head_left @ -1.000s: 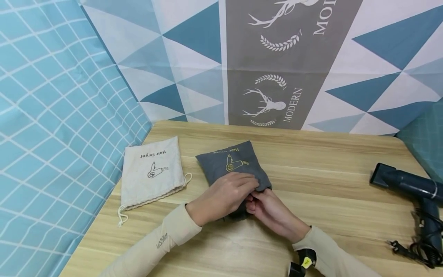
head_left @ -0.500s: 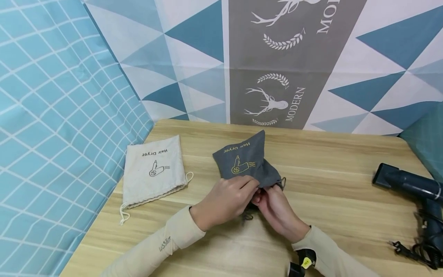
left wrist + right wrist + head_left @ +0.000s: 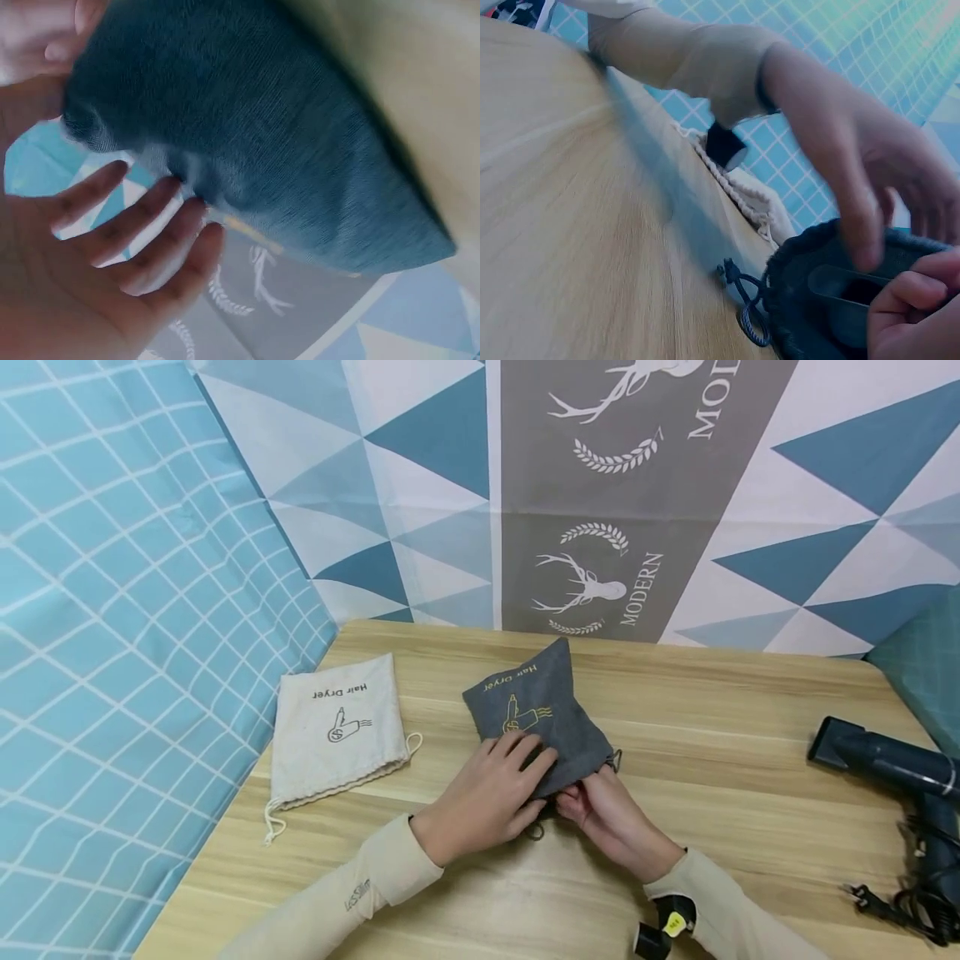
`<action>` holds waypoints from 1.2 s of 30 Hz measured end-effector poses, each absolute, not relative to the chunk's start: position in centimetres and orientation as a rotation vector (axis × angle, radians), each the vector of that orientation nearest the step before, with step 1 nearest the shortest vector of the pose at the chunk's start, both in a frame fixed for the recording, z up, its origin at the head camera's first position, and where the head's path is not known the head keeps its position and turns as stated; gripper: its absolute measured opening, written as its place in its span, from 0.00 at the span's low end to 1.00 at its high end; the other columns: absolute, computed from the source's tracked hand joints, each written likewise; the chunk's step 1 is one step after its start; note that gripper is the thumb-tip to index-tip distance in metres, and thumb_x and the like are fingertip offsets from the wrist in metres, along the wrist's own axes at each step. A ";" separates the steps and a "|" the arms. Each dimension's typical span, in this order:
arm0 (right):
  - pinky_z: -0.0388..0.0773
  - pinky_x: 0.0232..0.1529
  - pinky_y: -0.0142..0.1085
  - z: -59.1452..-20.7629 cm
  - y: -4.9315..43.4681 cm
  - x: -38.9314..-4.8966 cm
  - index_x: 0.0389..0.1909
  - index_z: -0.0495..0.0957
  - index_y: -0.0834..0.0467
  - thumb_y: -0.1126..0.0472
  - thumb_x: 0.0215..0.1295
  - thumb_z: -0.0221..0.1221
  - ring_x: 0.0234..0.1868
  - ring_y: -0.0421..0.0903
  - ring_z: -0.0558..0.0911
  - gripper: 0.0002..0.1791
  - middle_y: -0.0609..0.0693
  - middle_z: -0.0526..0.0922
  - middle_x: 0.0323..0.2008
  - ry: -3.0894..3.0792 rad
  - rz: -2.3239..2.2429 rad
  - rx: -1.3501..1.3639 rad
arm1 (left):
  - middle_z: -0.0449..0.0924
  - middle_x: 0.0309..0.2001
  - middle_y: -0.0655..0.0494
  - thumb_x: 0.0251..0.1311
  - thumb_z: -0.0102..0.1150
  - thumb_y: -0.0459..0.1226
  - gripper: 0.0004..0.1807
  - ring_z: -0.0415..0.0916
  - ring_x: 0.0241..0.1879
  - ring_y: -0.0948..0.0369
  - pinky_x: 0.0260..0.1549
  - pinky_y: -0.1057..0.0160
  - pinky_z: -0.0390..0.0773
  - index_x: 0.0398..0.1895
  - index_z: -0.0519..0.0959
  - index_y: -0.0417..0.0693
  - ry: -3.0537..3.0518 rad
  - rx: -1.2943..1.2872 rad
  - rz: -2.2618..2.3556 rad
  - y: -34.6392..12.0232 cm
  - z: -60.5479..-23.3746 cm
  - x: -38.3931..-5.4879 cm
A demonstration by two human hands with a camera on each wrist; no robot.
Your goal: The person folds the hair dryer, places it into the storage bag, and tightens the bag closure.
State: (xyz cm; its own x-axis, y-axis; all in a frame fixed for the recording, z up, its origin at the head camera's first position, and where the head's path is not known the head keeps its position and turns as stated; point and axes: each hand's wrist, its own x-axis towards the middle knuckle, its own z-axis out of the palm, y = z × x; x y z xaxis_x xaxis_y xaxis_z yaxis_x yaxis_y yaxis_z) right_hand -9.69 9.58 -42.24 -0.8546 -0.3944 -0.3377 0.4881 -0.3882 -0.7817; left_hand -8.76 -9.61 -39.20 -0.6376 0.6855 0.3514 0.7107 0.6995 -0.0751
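A dark grey drawstring bag (image 3: 577,743), printed "Hair Dryer" in yellow, is bulging between both hands. My left hand (image 3: 480,793) lies over its near side with fingers spread and bent; in the left wrist view its fingertips (image 3: 195,214) touch the cloth. My right hand (image 3: 618,827) is at the bag's mouth, fingers curled, gripping the bag there. Within the gathered mouth (image 3: 780,300), a dark oval piece with a slot (image 3: 859,289) shows beside the curled right fingers (image 3: 915,289). A cord loop (image 3: 754,322) hangs from the rim. The rest of the contents is hidden.
A cream drawstring bag (image 3: 337,727) with a hair dryer print lies flat on the wooden table (image 3: 720,827) at the left. A dark blue hair dryer (image 3: 892,760) lies at the right, its black cord and plug (image 3: 877,902) bundled near the handle.
The grey bag has shifted right and away, its mouth turning more toward the right hand. My left fingers have loosened and spread on the cloth. My right hand stays at the mouth.
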 end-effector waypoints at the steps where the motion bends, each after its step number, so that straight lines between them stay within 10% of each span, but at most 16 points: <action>1: 0.60 0.21 0.30 -42.2 9.6 -9.7 0.30 0.64 0.54 0.53 0.82 0.42 0.15 0.38 0.62 0.16 0.43 0.63 0.17 1.288 -2.254 0.111 | 0.73 0.57 0.50 0.60 0.62 0.44 0.26 0.70 0.57 0.51 0.45 0.54 0.76 0.61 0.73 0.48 -2.564 -1.092 -0.077 -9.8 -39.3 -8.6; 9: 0.56 0.18 0.29 -42.8 9.2 -9.8 0.24 0.63 0.52 0.53 0.81 0.43 0.11 0.37 0.58 0.20 0.42 0.59 0.14 1.246 -2.271 0.078 | 0.78 0.56 0.54 0.50 0.67 0.31 0.27 0.73 0.56 0.56 0.50 0.57 0.75 0.57 0.78 0.47 -2.507 -1.212 -0.025 -10.4 -39.3 -8.1; 28: 0.74 0.17 0.36 -42.0 13.4 -8.1 0.57 0.71 0.71 0.54 0.76 0.54 0.18 0.44 0.78 0.24 0.57 0.82 0.27 2.089 -1.560 -0.274 | 0.72 0.64 0.47 0.70 0.54 0.40 0.23 0.69 0.64 0.53 0.60 0.53 0.72 0.66 0.72 0.45 -2.641 -1.176 -0.259 -11.1 -40.6 -10.1; 36: 0.75 0.28 0.35 -41.3 15.0 -6.5 0.39 0.76 0.59 0.57 0.68 0.63 0.30 0.47 0.79 0.09 0.52 0.78 0.33 2.775 -1.355 -0.401 | 0.69 0.64 0.48 0.67 0.60 0.50 0.30 0.66 0.63 0.52 0.61 0.51 0.69 0.67 0.70 0.46 -2.624 -1.181 -0.367 -12.0 -40.0 -9.6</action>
State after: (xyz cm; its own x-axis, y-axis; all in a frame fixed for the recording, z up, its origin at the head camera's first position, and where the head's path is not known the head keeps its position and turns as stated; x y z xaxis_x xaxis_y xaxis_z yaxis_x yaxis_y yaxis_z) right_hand -6.54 15.02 -41.26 -0.9664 -0.2415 0.0879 -0.2179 0.5884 -0.7787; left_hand -9.62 -11.95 -40.04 -0.6445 0.6959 0.3167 0.7561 0.6416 0.1289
